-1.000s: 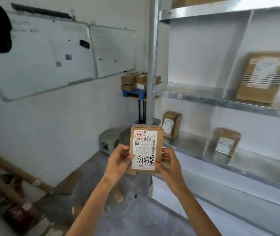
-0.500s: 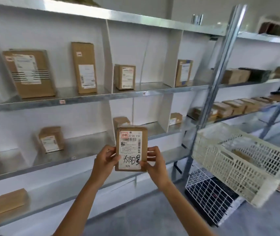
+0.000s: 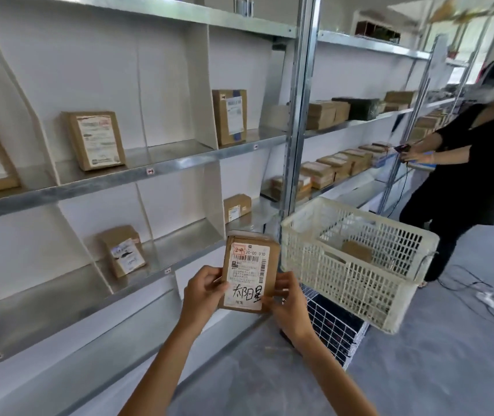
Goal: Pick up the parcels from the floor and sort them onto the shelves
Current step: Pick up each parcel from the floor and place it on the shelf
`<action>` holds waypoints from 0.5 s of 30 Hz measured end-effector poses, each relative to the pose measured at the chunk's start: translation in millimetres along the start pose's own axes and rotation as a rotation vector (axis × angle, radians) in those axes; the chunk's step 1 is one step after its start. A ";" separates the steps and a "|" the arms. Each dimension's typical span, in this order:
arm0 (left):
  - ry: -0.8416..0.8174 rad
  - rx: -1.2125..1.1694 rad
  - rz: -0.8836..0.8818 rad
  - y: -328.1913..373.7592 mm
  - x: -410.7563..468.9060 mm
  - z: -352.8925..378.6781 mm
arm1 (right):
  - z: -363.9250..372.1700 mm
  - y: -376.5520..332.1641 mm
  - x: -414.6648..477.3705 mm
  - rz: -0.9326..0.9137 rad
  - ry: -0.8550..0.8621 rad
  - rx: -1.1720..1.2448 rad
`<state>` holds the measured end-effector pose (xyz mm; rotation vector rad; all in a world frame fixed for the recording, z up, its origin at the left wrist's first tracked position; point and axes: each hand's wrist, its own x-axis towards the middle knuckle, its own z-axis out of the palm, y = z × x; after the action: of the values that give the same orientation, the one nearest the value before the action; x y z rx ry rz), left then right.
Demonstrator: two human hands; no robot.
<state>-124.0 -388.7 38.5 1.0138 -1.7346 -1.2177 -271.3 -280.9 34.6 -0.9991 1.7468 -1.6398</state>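
The small brown cardboard parcel with a white shipping label and black handwritten characters point(image 3: 250, 273) is being held upright in the air, label towards the camera, in front of the galvanised metal shelves point(image 3: 149, 171) and not yet resting on any of them.

The hold is looking light to me: only the side edges are being pinched and nothing is supporting the parcel from below, so a loosened thumb during the reach could be sending it down to the grey floor point(image 3: 419, 370). The red mark in the label's corner is probably a bay code. The little tags on the shelf edges are too small to read, so a misreading would be landing the parcel in the wrong bay.

The parcel is sitting between the two grips. The left grip point(image 3: 202, 291) is grasping its left edge, thumb on the front face. The right grip point(image 3: 289, 301) is grasping its lower right edge the same way. The upper half is standing clear above both.

Just beyond, other brown labelled parcels are standing in separate bays, one on the upper shelf point(image 3: 97, 139) and one on the lower shelf point(image 3: 124, 250). Just to the right, a cream perforated plastic basket point(image 3: 359, 223) is sitting tilted above a white wire cage point(image 3: 334, 325), close enough for a swinging elbow to be knocking it. A person in black clothing point(image 3: 477, 163) is standing well apart at the far shelves.
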 end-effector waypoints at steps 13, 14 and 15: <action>-0.034 0.005 0.006 -17.3 241.0 130.9 | -70.6 15.8 270.1 0.363 -0.073 0.192; -0.042 -0.005 0.016 -14.7 256.8 138.1 | -75.0 14.2 287.3 0.367 -0.055 0.194; -0.051 -0.012 0.018 -13.0 271.0 145.8 | -78.7 14.5 303.6 0.377 -0.024 0.189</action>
<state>-358.2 -588.4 29.6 0.9655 -1.7697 -1.2518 -512.6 -480.2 60.2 -0.5595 1.6111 -1.5059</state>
